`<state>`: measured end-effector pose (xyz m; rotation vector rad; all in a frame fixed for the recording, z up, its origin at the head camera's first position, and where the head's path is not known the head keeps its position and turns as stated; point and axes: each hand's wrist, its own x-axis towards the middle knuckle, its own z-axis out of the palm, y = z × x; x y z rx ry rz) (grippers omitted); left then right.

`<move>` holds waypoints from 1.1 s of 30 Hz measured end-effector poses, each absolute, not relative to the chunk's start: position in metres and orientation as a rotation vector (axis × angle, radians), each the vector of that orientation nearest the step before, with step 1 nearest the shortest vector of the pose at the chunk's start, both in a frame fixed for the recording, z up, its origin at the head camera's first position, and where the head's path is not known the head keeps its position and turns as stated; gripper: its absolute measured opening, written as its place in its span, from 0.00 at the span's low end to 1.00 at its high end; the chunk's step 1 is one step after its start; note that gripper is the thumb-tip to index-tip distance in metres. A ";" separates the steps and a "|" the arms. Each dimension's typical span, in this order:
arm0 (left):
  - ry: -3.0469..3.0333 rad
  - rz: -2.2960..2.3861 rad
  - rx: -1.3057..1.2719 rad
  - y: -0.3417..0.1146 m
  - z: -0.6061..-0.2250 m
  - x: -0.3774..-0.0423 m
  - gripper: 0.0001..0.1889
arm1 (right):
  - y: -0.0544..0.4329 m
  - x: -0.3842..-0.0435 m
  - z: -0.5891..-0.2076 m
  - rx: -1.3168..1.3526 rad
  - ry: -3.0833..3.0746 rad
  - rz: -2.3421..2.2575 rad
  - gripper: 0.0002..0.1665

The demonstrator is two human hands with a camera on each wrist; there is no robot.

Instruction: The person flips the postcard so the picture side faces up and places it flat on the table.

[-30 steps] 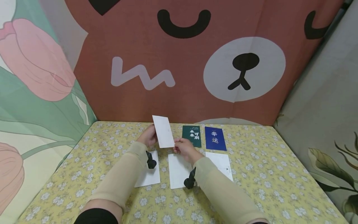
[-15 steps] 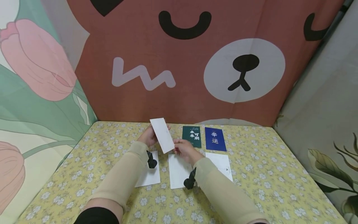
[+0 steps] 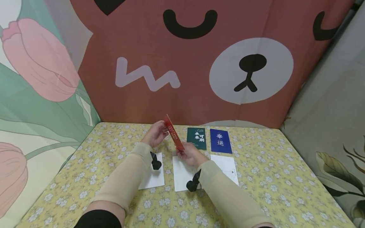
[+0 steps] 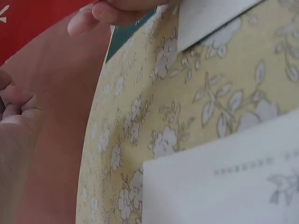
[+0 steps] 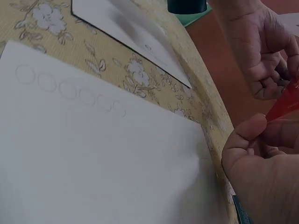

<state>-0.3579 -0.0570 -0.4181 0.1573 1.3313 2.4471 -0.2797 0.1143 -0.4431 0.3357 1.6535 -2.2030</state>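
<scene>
In the head view, a red card [image 3: 173, 133] is held up above the flowered table [image 3: 71, 183], tilted, its upper end leaning left. The right hand [image 3: 190, 154] pinches its lower end; the left hand [image 3: 155, 134] is at its left edge near the top, fingers bent, though I cannot tell whether they grip it or only touch it. The red card carries pale lettering, seen too slantwise to read. To its right, on the far part of the table, lie a green card [image 3: 196, 139] reading 未来可期, with small script above too blurred to read, and a blue card [image 3: 221, 141] reading 幸运. Nearer lies a row of white cards: the left card [image 3: 154, 177], the middle card [image 3: 182, 177] and the right card [image 3: 226, 167], the last with a small dark mark. In the left wrist view, part of a white stroke shows on the red card, and a white card bears a blurred line of small print above a grey drawing [image 4: 281, 186]. In the right wrist view, the right thumb and fingers are closed on a corner of the red card, and a white card shows a row of six faint circles [image 5: 69, 89].
</scene>
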 end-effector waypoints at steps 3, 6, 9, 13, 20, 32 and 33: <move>1.317 2.450 0.148 -0.054 -0.416 -0.358 0.14 | 0.116 -0.278 -0.440 0.389 1.577 -2.259 0.13; 1.356 2.441 0.103 -0.053 -0.414 -0.358 0.11 | 0.117 -0.277 -0.439 0.434 1.536 -2.288 0.13; 1.407 2.446 0.045 -0.053 -0.414 -0.358 0.08 | 0.117 -0.278 -0.440 0.435 1.535 -2.289 0.14; 1.489 2.459 -0.028 -0.054 -0.418 -0.360 0.04 | 0.121 -0.279 -0.446 0.359 1.652 -2.230 0.15; 1.610 2.423 -0.070 -0.060 -0.425 -0.364 0.02 | 0.132 -0.281 -0.451 0.408 1.862 -2.268 0.20; 1.733 2.370 -0.188 -0.068 -0.430 -0.363 0.10 | 0.141 -0.278 -0.456 0.277 2.346 -2.095 0.11; 1.742 2.366 -0.186 -0.067 -0.430 -0.363 0.12 | 0.141 -0.278 -0.456 0.265 2.352 -2.079 0.10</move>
